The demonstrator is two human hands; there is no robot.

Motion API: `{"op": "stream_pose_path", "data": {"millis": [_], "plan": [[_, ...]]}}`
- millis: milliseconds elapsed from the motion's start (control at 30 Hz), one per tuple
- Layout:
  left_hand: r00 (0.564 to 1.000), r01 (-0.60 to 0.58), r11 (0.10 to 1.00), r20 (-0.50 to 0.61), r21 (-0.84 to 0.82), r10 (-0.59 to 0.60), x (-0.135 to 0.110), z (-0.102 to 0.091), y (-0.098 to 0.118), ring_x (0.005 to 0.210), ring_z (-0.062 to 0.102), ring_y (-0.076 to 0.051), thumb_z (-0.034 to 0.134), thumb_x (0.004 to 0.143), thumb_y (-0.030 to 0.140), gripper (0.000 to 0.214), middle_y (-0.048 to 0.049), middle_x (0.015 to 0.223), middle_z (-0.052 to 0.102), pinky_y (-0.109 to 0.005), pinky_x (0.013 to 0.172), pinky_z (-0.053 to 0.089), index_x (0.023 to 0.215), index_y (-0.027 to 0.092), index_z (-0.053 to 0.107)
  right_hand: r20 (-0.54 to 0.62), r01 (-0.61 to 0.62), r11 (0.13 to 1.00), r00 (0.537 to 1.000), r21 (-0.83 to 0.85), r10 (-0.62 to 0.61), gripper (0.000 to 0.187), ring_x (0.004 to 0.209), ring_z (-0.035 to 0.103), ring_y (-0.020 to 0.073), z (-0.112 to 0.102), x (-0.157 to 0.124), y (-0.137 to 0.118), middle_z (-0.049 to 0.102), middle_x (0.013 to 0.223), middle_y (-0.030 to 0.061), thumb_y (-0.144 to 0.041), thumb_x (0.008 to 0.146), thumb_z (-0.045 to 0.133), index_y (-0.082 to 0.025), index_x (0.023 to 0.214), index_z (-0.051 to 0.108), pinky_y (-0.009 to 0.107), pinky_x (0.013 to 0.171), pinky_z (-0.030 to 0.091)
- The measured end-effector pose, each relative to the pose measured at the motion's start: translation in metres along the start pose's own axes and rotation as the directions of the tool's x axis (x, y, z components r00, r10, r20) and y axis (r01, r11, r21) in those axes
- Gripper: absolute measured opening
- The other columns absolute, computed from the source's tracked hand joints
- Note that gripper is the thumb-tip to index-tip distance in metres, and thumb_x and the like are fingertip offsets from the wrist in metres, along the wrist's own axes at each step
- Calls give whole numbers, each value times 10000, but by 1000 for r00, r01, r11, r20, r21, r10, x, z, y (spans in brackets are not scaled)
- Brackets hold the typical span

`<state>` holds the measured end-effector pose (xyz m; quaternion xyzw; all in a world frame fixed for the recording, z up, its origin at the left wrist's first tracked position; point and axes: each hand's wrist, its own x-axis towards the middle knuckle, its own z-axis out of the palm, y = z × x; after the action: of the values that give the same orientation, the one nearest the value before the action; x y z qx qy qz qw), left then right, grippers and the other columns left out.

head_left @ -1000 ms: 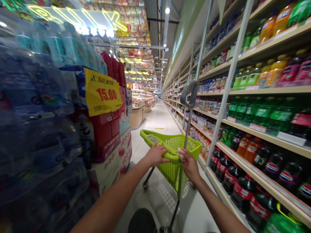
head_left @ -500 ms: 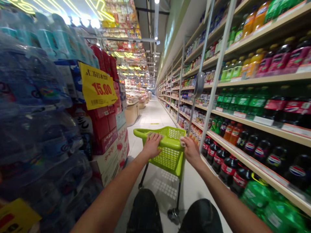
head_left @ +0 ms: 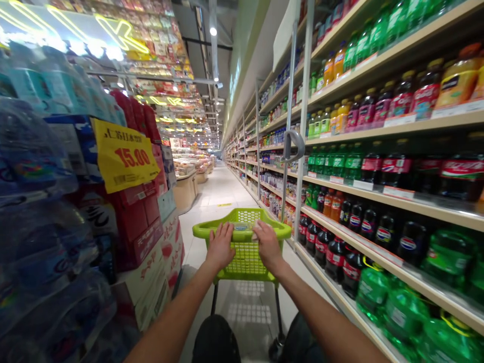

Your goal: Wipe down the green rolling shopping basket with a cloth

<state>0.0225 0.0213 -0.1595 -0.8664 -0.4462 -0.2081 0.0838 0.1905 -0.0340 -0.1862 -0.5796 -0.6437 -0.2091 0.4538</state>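
A bright green plastic shopping cart (head_left: 245, 262) stands straight in front of me, its basket full of square holes. My left hand (head_left: 221, 247) lies over the left part of the cart handle (head_left: 202, 231), fingers curled across its top. Right of the handle's middle, my right hand (head_left: 269, 247) closes on the bar. A small crumpled white piece (head_left: 255, 231), perhaps tissue, sticks out between its thumb and fingers. On the handle between my hands is a pale label (head_left: 241, 227). The fingertips are partly hidden behind the bar.
Drink shelves (head_left: 378, 199) line the right side, with big green bottles (head_left: 399, 307) low down. A metal pole with a grey handle (head_left: 294, 146) stands before them. Stacked boxes (head_left: 141, 222) and wrapped water bottles (head_left: 41, 242) crowd the left. The tiled aisle (head_left: 209, 189) runs ahead.
The cart has turned from angled to straight ahead. My right hand has moved left along the handle, closer to my left hand. The view has swung slightly right.
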Motion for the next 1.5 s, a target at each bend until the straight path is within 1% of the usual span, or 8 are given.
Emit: {"op": "stream_pose_path", "data": {"millis": [133, 300, 633, 800, 1033, 1233, 1400, 1500], "plan": [[998, -2, 1000, -57, 15, 3, -1, 4, 8, 1321, 246, -274, 471, 680, 136, 678, -96, 1424, 323, -515, 1068, 193, 1333, 186, 294, 15, 151, 987, 988, 56, -152, 325, 1229, 403, 216, 3, -1, 7, 510, 1274, 102, -68, 810, 441, -198, 1041, 629, 457, 1017, 322], [996, 36, 999, -85, 38, -33, -3, 4, 16, 1317, 252, -286, 460, 689, 140, 660, -94, 1418, 336, -504, 1074, 194, 1332, 169, 313, -75, -104, 994, 992, -17, 102, 363, 1159, 475, 226, -22, 3, 47, 538, 1224, 132, -42, 785, 413, -156, 1061, 621, 430, 972, 389], [986, 115, 971, -93, -209, -136, 3, -10, 15, 1282, 340, -260, 422, 747, 139, 528, -103, 1354, 433, -514, 1061, 230, 1274, 161, 390, 0, 79, 990, 997, 114, -79, 389, 1168, 466, 224, 17, 14, -18, 532, 1234, 138, -44, 785, 390, -161, 1085, 608, 436, 983, 389], [983, -49, 854, -175, -518, -50, 22, -22, 49, 1214, 436, -202, 271, 880, 296, 435, -100, 1321, 475, -459, 1049, 283, 1281, 177, 390, 22, 77, 971, 996, 227, -84, 599, 1194, 445, 223, 10, 21, -9, 486, 1276, 164, -92, 734, 442, -99, 1327, 361, 396, 1003, 381], [995, -68, 943, -87, -326, 42, 31, -7, 85, 1272, 327, -289, 429, 834, 424, 392, -73, 1318, 479, -566, 1023, 235, 1164, 235, 526, 142, 26, 999, 989, 35, -31, 599, 1247, 368, 295, -13, 1, 23, 448, 1310, 184, -215, 721, 469, -94, 1301, 387, 534, 1014, 291], [983, -91, 969, -175, -231, 51, 29, -4, 49, 1183, 432, -255, 454, 814, 264, 241, -26, 1250, 540, -467, 989, 347, 986, 229, 619, 86, 19, 994, 996, 111, -28, 665, 1111, 502, 226, -23, 0, 32, 504, 1260, 140, -127, 673, 414, -107, 1333, 332, 433, 961, 382], [935, 101, 975, -316, -199, -161, 28, -1, -14, 1108, 507, -205, 396, 786, 163, 273, -59, 1133, 608, -392, 1017, 361, 935, 179, 624, -12, -88, 979, 996, 183, 91, 550, 901, 590, 187, -16, 5, 27, 632, 1017, 84, -130, 745, 370, -139, 1294, 393, 379, 851, 448], [906, 152, 967, -362, -206, -219, 26, 2, -15, 1140, 488, -218, 367, 801, 178, 279, -47, 1130, 607, -412, 1018, 366, 927, 197, 616, -94, -81, 992, 991, 98, 90, 498, 909, 571, 207, -8, 3, 21, 636, 981, 79, -134, 753, 375, -153, 1242, 462, 398, 853, 422]]}}
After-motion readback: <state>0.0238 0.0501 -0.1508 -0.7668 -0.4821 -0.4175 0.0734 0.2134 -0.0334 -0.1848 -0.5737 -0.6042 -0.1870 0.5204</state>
